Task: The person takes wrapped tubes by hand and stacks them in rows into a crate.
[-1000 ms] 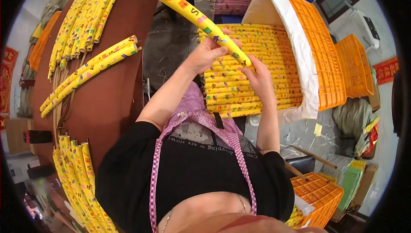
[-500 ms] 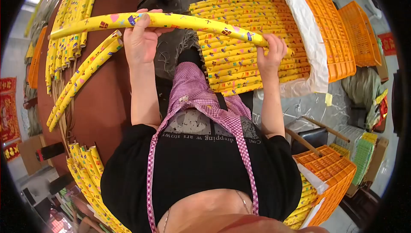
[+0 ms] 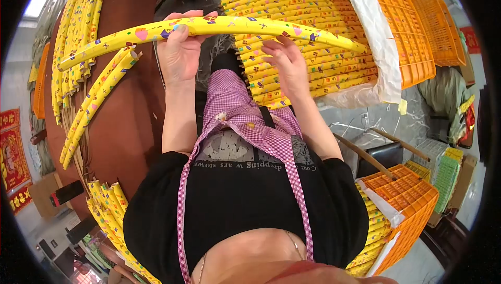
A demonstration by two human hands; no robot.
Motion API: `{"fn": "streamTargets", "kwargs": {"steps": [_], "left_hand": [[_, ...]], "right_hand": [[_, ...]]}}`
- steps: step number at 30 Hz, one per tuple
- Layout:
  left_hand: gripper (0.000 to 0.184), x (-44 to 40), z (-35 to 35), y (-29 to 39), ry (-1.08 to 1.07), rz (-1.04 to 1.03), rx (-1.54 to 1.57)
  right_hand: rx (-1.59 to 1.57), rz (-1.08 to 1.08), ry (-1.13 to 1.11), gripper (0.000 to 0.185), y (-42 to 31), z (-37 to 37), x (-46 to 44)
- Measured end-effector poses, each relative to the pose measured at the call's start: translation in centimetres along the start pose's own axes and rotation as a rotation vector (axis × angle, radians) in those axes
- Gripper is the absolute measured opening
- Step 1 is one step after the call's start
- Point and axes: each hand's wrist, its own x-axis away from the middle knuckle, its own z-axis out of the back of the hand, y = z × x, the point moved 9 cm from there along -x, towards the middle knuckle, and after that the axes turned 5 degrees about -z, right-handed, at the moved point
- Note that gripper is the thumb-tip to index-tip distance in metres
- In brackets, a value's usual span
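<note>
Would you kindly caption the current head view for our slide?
Left hand holds a patterned yellow tube; right hand hovers open nearby.

One wide head-height view, forward and steeply down.

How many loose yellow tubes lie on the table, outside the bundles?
2: a left tube and a right tube, side by side on the table; none appears hidden.

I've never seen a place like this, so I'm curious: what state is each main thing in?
Held tube: raised, curved in this view
Left hand: gripping the held tube
Right hand: partly open, contact unclear
Tube pair: lying together on the brown table
Tube pile: stacked in rows
White sheet: wrinkled, along the orange crate
Checked apron: worn
</note>
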Motion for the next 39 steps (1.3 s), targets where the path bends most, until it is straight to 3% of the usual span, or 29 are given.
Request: {"fn": "streamTargets", "kwargs": {"steps": [2,4,7,21,30,39], "left_hand": [[0.026,0.5,0.0,-1.2,0.002,0.034,-0.009],[0.027,1.0,0.2,-2.2,0.011,0.048,-0.027],[0.027,1.6,0.2,-3.1,0.031,0.065,-0.028],[0.024,0.3,2.7,-0.4,0.196,0.006,0.002],[0.02,-1.2,6.1,3.7,0.32,-0.149,-0.084],[0.016,-1.2,8.6,3.6,0.361,-0.205,-0.138]], "right_hand": [[-0.338,-0.072,-0.112,0.043,0.4,-2.3,-0.6],[-0.398,-0.12,-0.132,0.039,0.7,-3.3,-0.9],[-0.612,-0.15,-0.019,0.021,2.0,-2.7,-2.0],[-0.686,-0.064,0.014,0.035,1.4,0.8,-1.9],[-0.701,0.013,0.052,0.032,1.0,5.8,-1.9],[-0.688,0.062,0.075,0.027,0.8,10.5,-2.5]]}}
